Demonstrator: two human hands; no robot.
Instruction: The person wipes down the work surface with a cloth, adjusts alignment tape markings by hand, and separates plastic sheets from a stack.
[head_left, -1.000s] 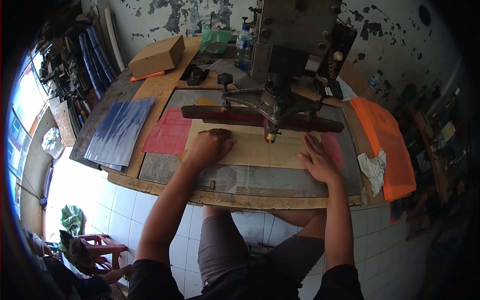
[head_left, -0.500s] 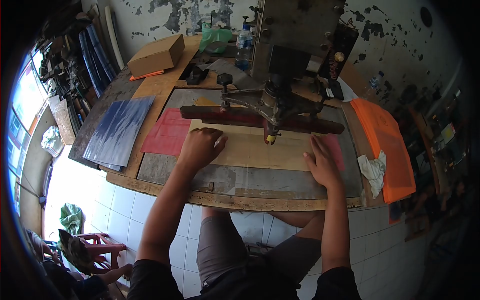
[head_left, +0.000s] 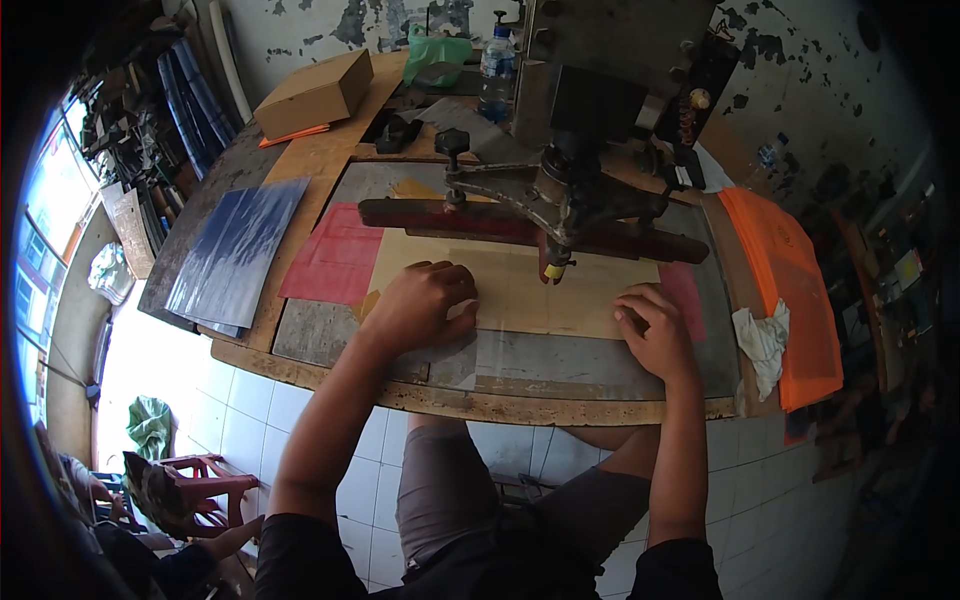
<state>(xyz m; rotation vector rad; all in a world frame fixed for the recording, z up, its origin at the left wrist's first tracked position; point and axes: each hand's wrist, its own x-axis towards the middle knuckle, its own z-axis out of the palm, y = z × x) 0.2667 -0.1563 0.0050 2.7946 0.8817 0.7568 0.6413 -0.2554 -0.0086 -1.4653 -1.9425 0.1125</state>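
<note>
A long pale-yellow sheet lies across a pink-red sheet on the grey metal plate of a bench machine. Over the sheet's left part, near its front edge, my left hand rests with bent fingers and the thumb drawn in. My right hand is at the sheet's right end, fingers curled and thumb near the fingertips. Whether either hand grips the sheet is hidden. Above and behind both hands, the machine's dark crossbar hangs from a metal bracket with black knobs.
Blue-and-white sheets lie on the left of the table, with a cardboard box behind. A water bottle and green bag stand at the back. Orange sheets and a white cloth lie at the right.
Both hands have gone from flatter, stretched fingers to curled ones. They have drawn slightly toward me over the pale sheet. The camera view has shifted a little.
</note>
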